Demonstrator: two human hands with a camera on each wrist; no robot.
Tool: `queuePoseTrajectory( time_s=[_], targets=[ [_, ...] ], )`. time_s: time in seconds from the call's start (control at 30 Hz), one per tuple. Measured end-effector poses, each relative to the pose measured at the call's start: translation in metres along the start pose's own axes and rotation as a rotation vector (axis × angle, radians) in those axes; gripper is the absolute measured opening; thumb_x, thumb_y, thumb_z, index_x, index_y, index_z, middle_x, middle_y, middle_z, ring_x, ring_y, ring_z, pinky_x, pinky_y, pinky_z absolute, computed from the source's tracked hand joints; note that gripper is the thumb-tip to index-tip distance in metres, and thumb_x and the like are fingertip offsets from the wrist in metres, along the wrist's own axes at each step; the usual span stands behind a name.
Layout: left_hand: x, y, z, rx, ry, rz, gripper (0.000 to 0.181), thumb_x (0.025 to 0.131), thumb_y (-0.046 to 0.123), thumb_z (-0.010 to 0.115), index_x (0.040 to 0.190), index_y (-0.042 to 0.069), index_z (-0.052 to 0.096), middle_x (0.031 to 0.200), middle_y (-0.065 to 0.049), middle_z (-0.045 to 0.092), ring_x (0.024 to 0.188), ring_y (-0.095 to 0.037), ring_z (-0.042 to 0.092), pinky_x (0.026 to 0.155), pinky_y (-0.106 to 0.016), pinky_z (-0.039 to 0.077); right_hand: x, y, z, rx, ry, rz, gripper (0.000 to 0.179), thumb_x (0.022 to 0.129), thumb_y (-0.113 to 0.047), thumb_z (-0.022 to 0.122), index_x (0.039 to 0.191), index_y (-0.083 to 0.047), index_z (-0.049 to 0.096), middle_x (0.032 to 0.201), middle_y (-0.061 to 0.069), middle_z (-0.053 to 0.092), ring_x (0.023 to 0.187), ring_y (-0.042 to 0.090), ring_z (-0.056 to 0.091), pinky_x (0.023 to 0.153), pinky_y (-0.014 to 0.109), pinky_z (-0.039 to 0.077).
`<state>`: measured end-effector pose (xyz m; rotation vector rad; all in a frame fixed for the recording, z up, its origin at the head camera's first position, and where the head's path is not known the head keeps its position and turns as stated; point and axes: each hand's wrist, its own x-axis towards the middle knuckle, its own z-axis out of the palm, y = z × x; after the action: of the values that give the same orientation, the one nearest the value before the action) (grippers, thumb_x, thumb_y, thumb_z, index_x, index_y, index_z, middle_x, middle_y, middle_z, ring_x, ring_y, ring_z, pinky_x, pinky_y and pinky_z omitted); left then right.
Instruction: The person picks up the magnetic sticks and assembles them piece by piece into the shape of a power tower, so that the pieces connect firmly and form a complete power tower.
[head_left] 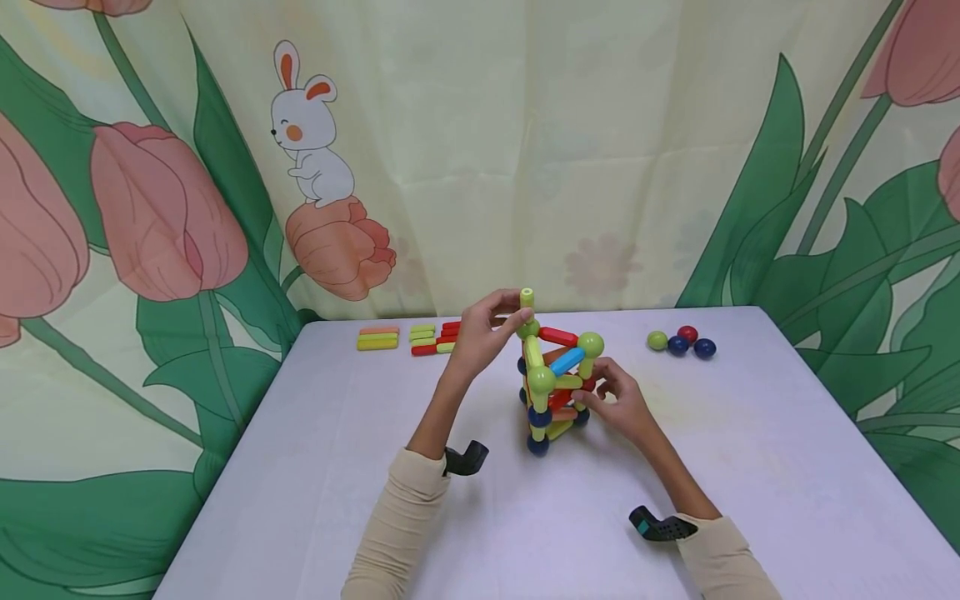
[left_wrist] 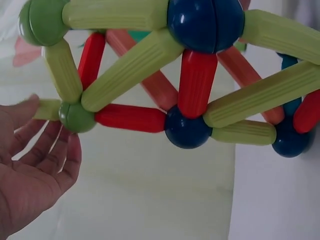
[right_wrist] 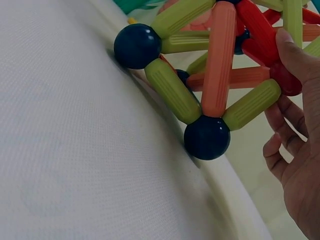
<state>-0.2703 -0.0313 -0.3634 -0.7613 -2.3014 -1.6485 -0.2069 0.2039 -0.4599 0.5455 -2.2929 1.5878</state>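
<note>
A tower of magnetic rods and balls (head_left: 541, 381) stands on the table, with green balls at its top corners and dark blue ones lower down. My left hand (head_left: 483, 329) is at the top back-left corner, where its thumb and forefinger pinch a short yellow-green rod (head_left: 527, 297) standing on a green ball (left_wrist: 78, 117). On the tower's right side, my right hand (head_left: 621, 402) holds a red ball (right_wrist: 286, 80) at mid-height between thumb and fingers. In the right wrist view, a dark blue ball (right_wrist: 207, 138) forms a bottom corner on the tabletop.
Loose yellow, orange, green and red rods (head_left: 377, 342) lie in groups at the back left of the white table (head_left: 315, 467). Several loose balls (head_left: 678, 345), green, red and dark blue, sit at the back right. A printed curtain (head_left: 465, 167) hangs behind the table.
</note>
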Motion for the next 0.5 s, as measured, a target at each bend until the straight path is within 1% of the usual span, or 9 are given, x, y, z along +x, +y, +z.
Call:
queuePoseTrajectory(
  time_s=[0.1, 0.17, 0.23, 0.3, 0.33, 0.37, 0.4, 0.43, 0.5],
  targets=[
    [0.0, -0.006, -0.005, 0.007, 0.029, -0.005, 0.035, 0.097, 0.029, 0.061, 0.125, 0.009, 0.062, 0.112, -0.01, 0.07, 0.105, -0.021, 0.067, 0.087, -0.031, 0.056, 0.001, 0.0, 0.0, -0.006, -0.002, 0.005, 0.034, 0.084, 0.003, 0.071, 0.113, 0.004, 0.053, 0.097, 0.002, 0.059, 0.086, 0.005, 0.054, 0.069, 0.021, 0.049],
    [0.0, -0.013, -0.011, 0.016, 0.064, -0.018, 0.032, 0.098, 0.03, 0.058, 0.122, 0.008, 0.064, 0.109, -0.011, 0.071, 0.102, -0.022, 0.068, 0.084, -0.032, 0.057, 0.001, 0.0, 0.0, -0.011, -0.006, 0.011, 0.033, 0.084, 0.003, 0.071, 0.112, 0.004, 0.053, 0.097, 0.001, 0.059, 0.085, 0.004, 0.053, 0.069, 0.021, 0.049],
    [-0.002, -0.025, -0.019, 0.042, 0.097, -0.045, 0.03, 0.099, 0.028, 0.058, 0.117, 0.006, 0.066, 0.105, -0.012, 0.072, 0.098, -0.023, 0.069, 0.082, -0.033, 0.057, 0.001, 0.0, 0.0, -0.017, -0.006, 0.014, 0.034, 0.085, 0.002, 0.072, 0.113, 0.003, 0.053, 0.096, -0.001, 0.059, 0.085, 0.003, 0.053, 0.069, 0.022, 0.049],
    [-0.003, -0.04, -0.03, 0.106, 0.118, -0.093, 0.026, 0.098, 0.024, 0.06, 0.113, 0.005, 0.068, 0.102, -0.012, 0.071, 0.096, -0.024, 0.068, 0.082, -0.034, 0.057, 0.0, 0.0, 0.0, -0.02, -0.005, 0.018, 0.034, 0.084, 0.002, 0.072, 0.112, 0.003, 0.053, 0.096, -0.003, 0.059, 0.084, 0.001, 0.053, 0.069, 0.022, 0.049],
    [-0.005, -0.049, -0.036, 0.163, 0.121, -0.128, 0.024, 0.098, 0.022, 0.06, 0.112, 0.005, 0.068, 0.102, -0.012, 0.071, 0.095, -0.024, 0.067, 0.083, -0.035, 0.056, 0.0, 0.0, 0.0, -0.021, -0.005, 0.02, 0.034, 0.085, 0.001, 0.072, 0.112, 0.002, 0.053, 0.095, -0.004, 0.059, 0.084, 0.001, 0.053, 0.069, 0.022, 0.049],
    [-0.007, -0.058, -0.042, 0.238, 0.117, -0.163, 0.022, 0.097, 0.02, 0.061, 0.11, 0.004, 0.069, 0.101, -0.012, 0.071, 0.095, -0.025, 0.066, 0.083, -0.035, 0.056, 0.0, 0.0, 0.0, -0.025, -0.004, 0.021, 0.034, 0.085, 0.001, 0.072, 0.113, 0.002, 0.053, 0.096, -0.005, 0.059, 0.084, 0.0, 0.053, 0.069, 0.022, 0.05],
    [-0.009, -0.067, -0.048, 0.333, 0.104, -0.2, 0.02, 0.096, 0.018, 0.062, 0.109, 0.004, 0.069, 0.101, -0.012, 0.07, 0.095, -0.026, 0.065, 0.084, -0.036, 0.056, -0.001, 0.001, 0.0, -0.025, -0.004, 0.02, 0.034, 0.085, 0.001, 0.072, 0.113, 0.002, 0.053, 0.096, -0.006, 0.059, 0.084, 0.0, 0.053, 0.069, 0.022, 0.05],
    [-0.01, -0.076, -0.053, 0.431, 0.084, -0.234, 0.019, 0.095, 0.015, 0.063, 0.109, 0.004, 0.07, 0.102, -0.013, 0.069, 0.096, -0.027, 0.064, 0.084, -0.038, 0.055, -0.001, 0.001, 0.0, -0.023, -0.004, 0.019, 0.034, 0.085, 0.001, 0.072, 0.113, 0.002, 0.053, 0.096, -0.006, 0.059, 0.084, 0.0, 0.053, 0.069, 0.022, 0.05],
    [-0.015, -0.092, -0.063, 0.628, 0.024, -0.297, 0.019, 0.093, 0.011, 0.065, 0.111, 0.005, 0.071, 0.106, -0.015, 0.067, 0.1, -0.029, 0.061, 0.085, -0.039, 0.055, -0.001, 0.001, 0.0, -0.022, 0.0, 0.015, 0.035, 0.085, 0.001, 0.072, 0.113, 0.002, 0.053, 0.096, -0.006, 0.059, 0.085, 0.0, 0.053, 0.069, 0.022, 0.05]
  ],
)
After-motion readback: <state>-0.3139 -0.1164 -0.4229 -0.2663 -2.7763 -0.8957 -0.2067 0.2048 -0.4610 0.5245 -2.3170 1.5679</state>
